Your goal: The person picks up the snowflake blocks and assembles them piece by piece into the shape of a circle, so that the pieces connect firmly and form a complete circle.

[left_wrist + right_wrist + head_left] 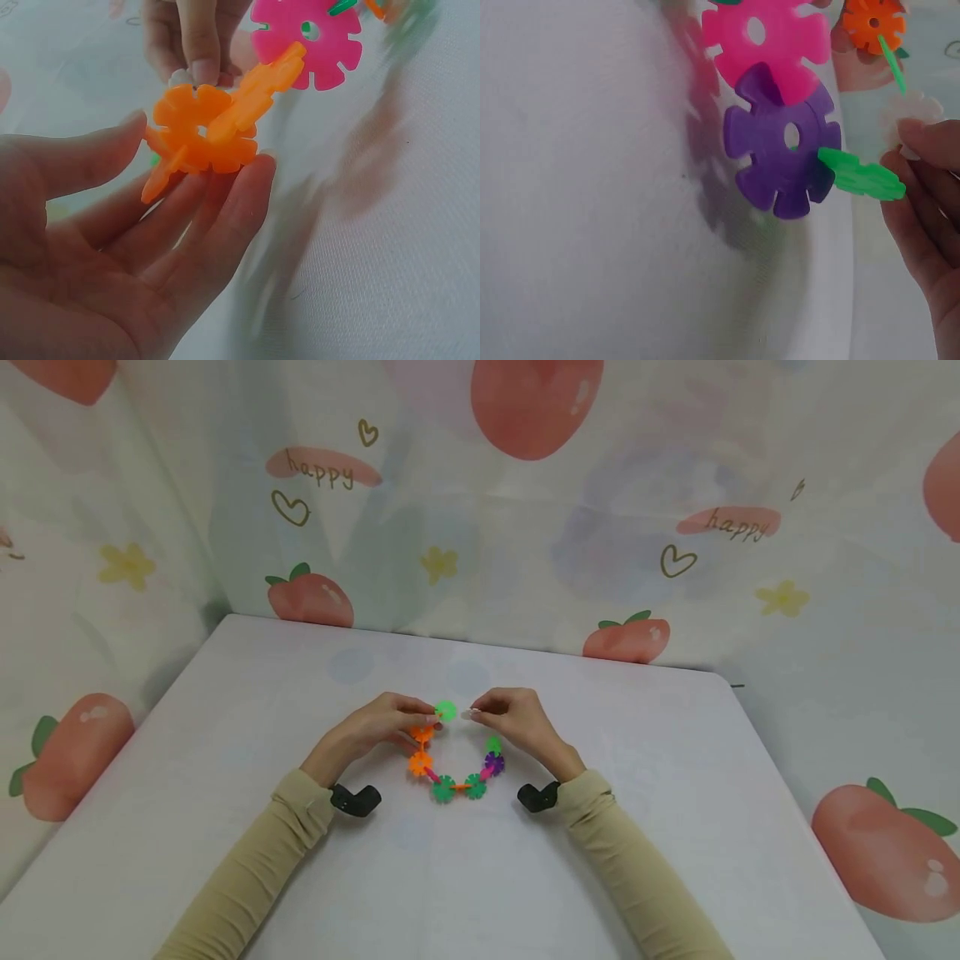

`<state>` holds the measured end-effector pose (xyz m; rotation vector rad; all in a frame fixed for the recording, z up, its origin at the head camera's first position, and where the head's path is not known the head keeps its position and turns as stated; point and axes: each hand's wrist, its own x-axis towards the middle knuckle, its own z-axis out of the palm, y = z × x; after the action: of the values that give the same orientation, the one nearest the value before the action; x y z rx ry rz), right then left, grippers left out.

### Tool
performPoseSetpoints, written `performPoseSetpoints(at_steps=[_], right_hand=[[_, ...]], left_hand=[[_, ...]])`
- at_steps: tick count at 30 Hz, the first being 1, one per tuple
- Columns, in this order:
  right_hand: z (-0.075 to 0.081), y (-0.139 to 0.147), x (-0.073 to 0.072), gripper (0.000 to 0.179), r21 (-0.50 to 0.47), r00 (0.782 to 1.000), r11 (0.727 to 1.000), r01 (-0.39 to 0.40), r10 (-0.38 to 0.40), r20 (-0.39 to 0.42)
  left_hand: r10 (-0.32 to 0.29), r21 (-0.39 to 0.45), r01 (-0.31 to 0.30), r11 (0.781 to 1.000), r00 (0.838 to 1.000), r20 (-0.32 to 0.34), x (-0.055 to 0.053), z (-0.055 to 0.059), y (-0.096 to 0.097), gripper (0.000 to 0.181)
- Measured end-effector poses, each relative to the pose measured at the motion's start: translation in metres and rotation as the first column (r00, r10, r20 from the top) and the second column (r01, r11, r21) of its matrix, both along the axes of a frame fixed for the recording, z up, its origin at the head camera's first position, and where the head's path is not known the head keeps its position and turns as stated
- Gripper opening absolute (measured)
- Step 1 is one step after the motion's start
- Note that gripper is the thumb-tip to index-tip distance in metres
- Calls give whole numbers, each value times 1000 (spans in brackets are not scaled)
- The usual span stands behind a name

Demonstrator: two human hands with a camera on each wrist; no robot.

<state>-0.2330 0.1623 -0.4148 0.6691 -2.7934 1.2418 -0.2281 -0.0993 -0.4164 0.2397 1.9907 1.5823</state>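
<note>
A curved chain of slotted plastic snowflake discs stands above the table, with a gap at its far side. My left hand (378,724) holds its left end between thumb and fingertips, near an orange disc (176,124) and a light green disc (446,710). Across the gap, my right hand (519,718) pinches a loose white disc (922,111) between thumb and index finger. Close to those fingers hangs the chain's other end, a light green disc (861,176) slotted into a purple disc (780,142). A pink disc (769,37) joins the purple one.
Dark teal discs (443,789) form the chain's near side. A white cloth-covered table (465,877) lies underneath. Behind it hangs a fruit-print curtain (480,560). Each wrist carries a black camera mount (356,800).
</note>
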Motion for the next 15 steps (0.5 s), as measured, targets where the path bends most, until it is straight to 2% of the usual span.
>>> performPoseSetpoints(at_steps=[9, 15], right_hand=[[-3, -5, -1, 7, -48, 999, 999, -18, 16, -41], [-7, -6, -1, 7, -100, 1000, 995, 19, -19, 1]], left_hand=[[-7, 8, 7, 1000, 1000, -12, 2, 1, 1, 45], [3, -19, -4, 1000, 999, -54, 1, 1, 2, 38]])
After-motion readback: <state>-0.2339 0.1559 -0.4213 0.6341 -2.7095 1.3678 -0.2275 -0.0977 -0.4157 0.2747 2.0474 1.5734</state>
